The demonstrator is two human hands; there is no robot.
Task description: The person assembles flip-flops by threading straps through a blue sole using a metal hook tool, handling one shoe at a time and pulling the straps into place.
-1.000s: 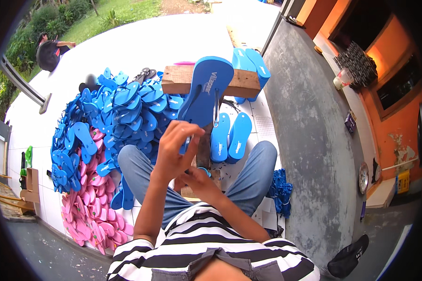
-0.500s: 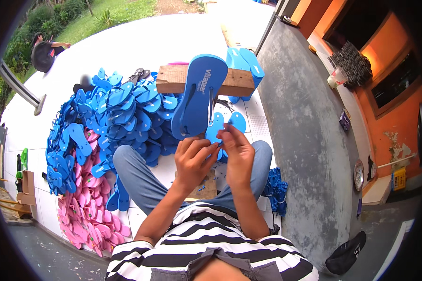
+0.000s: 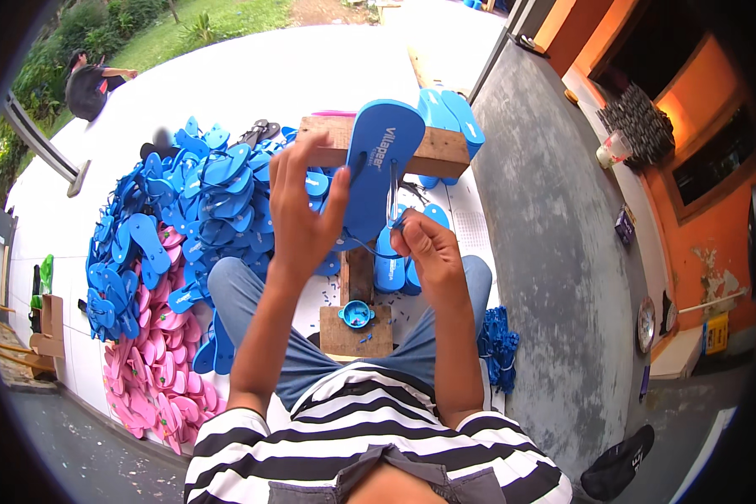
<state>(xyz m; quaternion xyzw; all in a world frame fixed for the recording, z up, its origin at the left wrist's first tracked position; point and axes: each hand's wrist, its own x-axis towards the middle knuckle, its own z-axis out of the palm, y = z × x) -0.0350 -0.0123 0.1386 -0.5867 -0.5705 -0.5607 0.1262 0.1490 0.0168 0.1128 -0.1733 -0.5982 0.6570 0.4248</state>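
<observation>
A blue flip-flop sole (image 3: 384, 160) stands against a wooden beam (image 3: 442, 153) in front of me. From its right part a slim shiny metal tool (image 3: 393, 197) points down toward my right hand. My right hand (image 3: 430, 245) is closed in a pinch on a blue flip-flop strap (image 3: 376, 252), near the tool's lower end; the exact join is hidden by my fingers. The strap curves left below the sole. My left hand (image 3: 301, 197) is raised at the sole's left side, fingers spread, holding nothing.
A small blue bowl (image 3: 357, 314) sits on a wooden board (image 3: 336, 334) between my legs. To the left lie heaps of blue flip-flops (image 3: 227, 197) and pink ones (image 3: 155, 361). Blue straps (image 3: 499, 349) lie bundled by my right knee. A person (image 3: 88, 88) sits at far left.
My hands were together below the sole; my left hand has opened and lifted up and left. My right hand has shifted slightly right, its strap now in sight. The bowl has come into view.
</observation>
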